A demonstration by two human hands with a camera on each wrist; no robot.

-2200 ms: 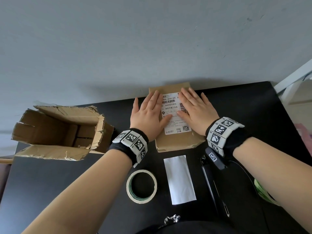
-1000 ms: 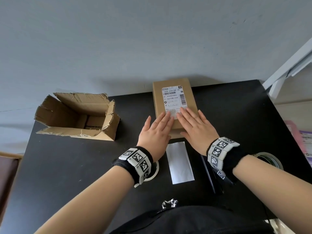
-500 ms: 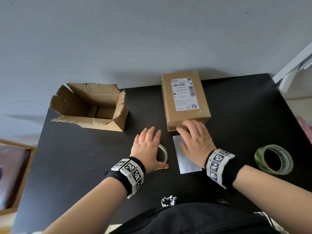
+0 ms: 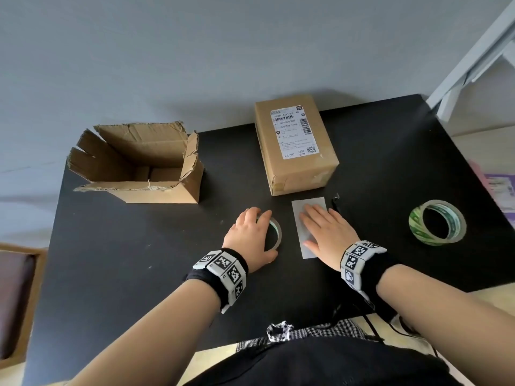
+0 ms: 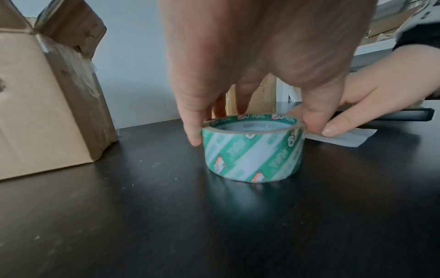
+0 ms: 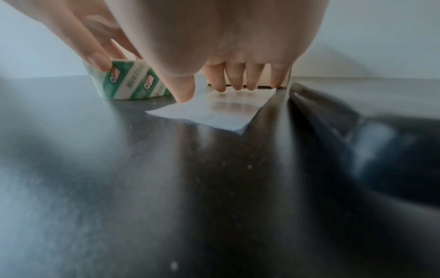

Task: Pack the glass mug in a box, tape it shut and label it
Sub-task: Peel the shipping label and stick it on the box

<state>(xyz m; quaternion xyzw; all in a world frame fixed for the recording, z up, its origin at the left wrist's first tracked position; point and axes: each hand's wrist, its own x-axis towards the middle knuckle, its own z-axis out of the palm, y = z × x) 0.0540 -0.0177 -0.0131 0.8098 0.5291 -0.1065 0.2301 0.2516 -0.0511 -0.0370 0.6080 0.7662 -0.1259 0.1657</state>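
Note:
The sealed brown box [image 4: 295, 165] stands at the back of the black table [image 4: 139, 260], and a printed shipping label [image 4: 294, 132] is stuck on its top. The mug is not visible. My left hand [image 4: 249, 235] reaches down over a green-and-white tape roll [image 4: 276, 235] lying flat in front of the box. In the left wrist view its fingers and thumb grip the roll [image 5: 252, 156] by its sides. My right hand [image 4: 324, 232] rests fingertips-down on a white backing sheet [image 4: 309, 207] lying beside the roll. The sheet [image 6: 214, 111] lies flat on the table.
An open, torn cardboard box [image 4: 139, 162] stands at the back left. A second tape roll [image 4: 436, 225] lies at the right. A thin black tool [image 4: 335, 203] lies just right of the sheet. A white frame [image 4: 473, 59] stands beyond the table's right corner.
Both hands have left the label on the box and drawn back toward me. The left hand has closed on the tape roll and the right has come down on the white sheet.

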